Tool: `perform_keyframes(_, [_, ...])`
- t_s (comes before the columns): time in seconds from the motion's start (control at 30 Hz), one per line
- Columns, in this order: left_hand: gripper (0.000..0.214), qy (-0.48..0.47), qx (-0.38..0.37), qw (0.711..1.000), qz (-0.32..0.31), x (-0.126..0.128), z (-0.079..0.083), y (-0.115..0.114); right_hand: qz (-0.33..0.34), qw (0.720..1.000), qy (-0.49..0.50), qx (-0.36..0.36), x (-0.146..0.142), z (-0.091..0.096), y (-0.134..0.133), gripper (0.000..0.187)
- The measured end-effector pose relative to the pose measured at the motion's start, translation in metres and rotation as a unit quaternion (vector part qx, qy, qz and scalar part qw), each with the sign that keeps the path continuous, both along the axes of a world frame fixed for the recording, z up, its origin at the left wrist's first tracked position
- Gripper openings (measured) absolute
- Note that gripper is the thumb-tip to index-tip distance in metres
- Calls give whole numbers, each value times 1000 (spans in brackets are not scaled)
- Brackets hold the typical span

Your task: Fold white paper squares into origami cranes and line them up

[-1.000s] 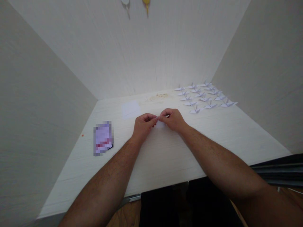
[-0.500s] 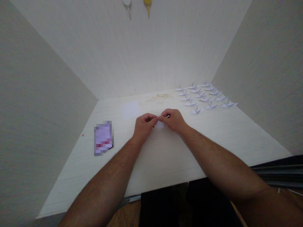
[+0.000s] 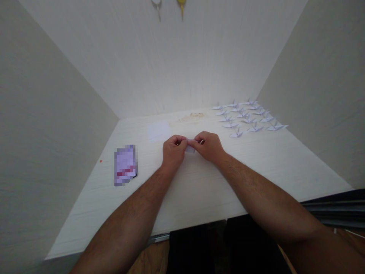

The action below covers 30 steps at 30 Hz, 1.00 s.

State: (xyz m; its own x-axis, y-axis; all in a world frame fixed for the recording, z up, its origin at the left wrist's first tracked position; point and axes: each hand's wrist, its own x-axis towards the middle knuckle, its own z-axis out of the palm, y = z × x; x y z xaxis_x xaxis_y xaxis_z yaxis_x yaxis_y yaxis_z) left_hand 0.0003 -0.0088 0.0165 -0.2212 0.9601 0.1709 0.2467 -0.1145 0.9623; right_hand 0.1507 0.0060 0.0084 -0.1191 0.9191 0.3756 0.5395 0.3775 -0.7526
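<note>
A small folded piece of white paper is held between my two hands, low over the middle of the table. My left hand pinches its left side between thumb and fingers. On the other side, my right hand pinches the paper with its thumb laid along the top edge. The fingers cover much of the paper, so its exact folds cannot be made out. Behind my left hand, a flat white sheet of paper lies on the table.
Several white paper cranes stand in rows at the back right of the white table. A pixelated purple item lies on the left. Walls enclose the back and sides, and two hooks hang on the back wall.
My fingertips have moved slightly apart along the paper's top edge, leaving more of it showing between them. Both hands still pinch it. The whole view has shifted a little.
</note>
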Motion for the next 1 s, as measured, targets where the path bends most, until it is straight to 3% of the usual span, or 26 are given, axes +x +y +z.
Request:
perform_keyframes(0.07, [6,-25,1,1000,2,-1,-1,1,25,997,77,-22,-1,-1,0,20])
perform_keyframes(0.2, [9,-101,3,994,-30,-1,-6,3,41,977,202,-63,-5,-1,-1,41])
perform_keyframes(0.33, [9,-137,5,989,-61,1,-12,3,23,981,179,-76,-7,3,-2,23])
perform_keyframes(0.57, [9,-142,4,988,-53,2,-14,3,17,972,214,-92,-7,4,-1,23])
perform_keyframes(0.77, [9,-141,19,989,-30,2,-12,2,40,942,299,-149,-9,4,0,27])
perform_keyframes(1.0, [12,-162,16,986,-31,2,-12,3,45,940,311,-133,-9,1,2,26])
